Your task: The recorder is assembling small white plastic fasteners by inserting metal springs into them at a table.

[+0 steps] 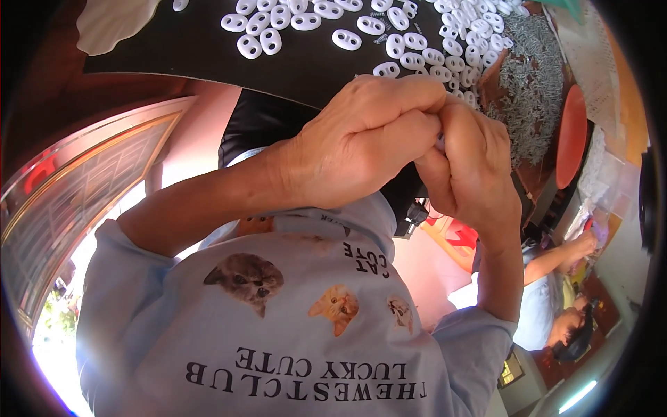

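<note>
My left hand (372,139) and my right hand (479,156) meet in front of my chest, near the table edge. Both are closed, with thumbs and fingers pinched together around a small white plastic piece (440,142). Only a sliver of it shows between the fingertips; the rest is hidden. Just beyond my hands, many white oval two-hole cord locks (347,39) lie scattered on the dark table (187,42), crowding more densely toward the right. A few loose metal springs (380,39) lie among them. Right of my hands is a large heap of small grey springs (531,83).
A red-orange oval dish (571,137) stands at the right of the spring heap. Pale crumpled plastic (114,24) lies at the table's far left. Another person (545,292) sits at the right, with hands near the table.
</note>
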`<action>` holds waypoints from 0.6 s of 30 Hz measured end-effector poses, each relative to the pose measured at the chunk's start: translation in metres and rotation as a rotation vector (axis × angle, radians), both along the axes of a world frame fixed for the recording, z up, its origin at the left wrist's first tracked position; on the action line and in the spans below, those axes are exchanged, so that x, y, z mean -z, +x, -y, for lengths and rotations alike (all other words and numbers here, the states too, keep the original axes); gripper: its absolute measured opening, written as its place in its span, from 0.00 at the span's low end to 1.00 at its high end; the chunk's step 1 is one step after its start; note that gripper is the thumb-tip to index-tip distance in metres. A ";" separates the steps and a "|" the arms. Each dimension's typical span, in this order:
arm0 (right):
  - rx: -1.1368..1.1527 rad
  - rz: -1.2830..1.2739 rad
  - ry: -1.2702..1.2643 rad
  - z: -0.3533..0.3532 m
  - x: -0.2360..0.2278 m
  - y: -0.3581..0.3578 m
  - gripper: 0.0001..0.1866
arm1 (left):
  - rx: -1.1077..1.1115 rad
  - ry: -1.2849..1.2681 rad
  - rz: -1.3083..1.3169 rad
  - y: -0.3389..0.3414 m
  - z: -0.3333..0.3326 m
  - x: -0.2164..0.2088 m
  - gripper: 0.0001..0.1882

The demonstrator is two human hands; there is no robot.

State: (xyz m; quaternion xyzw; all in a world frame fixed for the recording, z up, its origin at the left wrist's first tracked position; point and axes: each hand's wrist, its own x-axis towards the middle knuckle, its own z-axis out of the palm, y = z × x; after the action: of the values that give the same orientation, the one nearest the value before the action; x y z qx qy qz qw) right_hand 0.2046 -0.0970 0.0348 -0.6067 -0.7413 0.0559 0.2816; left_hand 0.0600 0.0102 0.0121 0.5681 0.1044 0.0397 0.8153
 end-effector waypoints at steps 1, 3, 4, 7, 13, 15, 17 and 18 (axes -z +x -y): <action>-0.009 -0.002 0.001 0.000 -0.001 0.000 0.19 | 0.014 0.022 0.004 0.000 -0.001 -0.001 0.10; -0.016 -0.008 0.003 -0.001 -0.001 0.000 0.18 | 0.030 0.044 0.003 0.002 0.001 0.002 0.11; -0.023 -0.001 0.020 -0.002 -0.001 0.000 0.18 | -0.088 0.040 0.047 0.004 0.006 0.006 0.10; -0.043 -0.008 0.055 -0.002 0.003 0.001 0.18 | -0.216 0.007 0.106 0.005 0.011 0.010 0.10; -0.016 0.043 -0.146 0.011 0.001 0.006 0.12 | -0.178 0.059 0.076 0.000 0.006 0.006 0.09; -0.008 0.030 -0.149 0.012 0.000 0.007 0.11 | -0.156 0.083 0.061 -0.002 0.004 0.002 0.08; 0.022 0.038 -0.102 0.015 -0.004 0.007 0.10 | -0.148 0.114 0.045 -0.002 0.004 -0.001 0.10; 0.022 0.046 -0.094 0.015 -0.006 0.007 0.10 | -0.149 0.122 0.053 -0.002 0.004 -0.001 0.10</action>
State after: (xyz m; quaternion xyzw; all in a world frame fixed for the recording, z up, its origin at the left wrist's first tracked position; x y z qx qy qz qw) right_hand 0.2116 -0.1116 0.0409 -0.6287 -0.7372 0.0738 0.2362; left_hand 0.0584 0.0062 0.0132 0.6061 0.1220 0.1214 0.7765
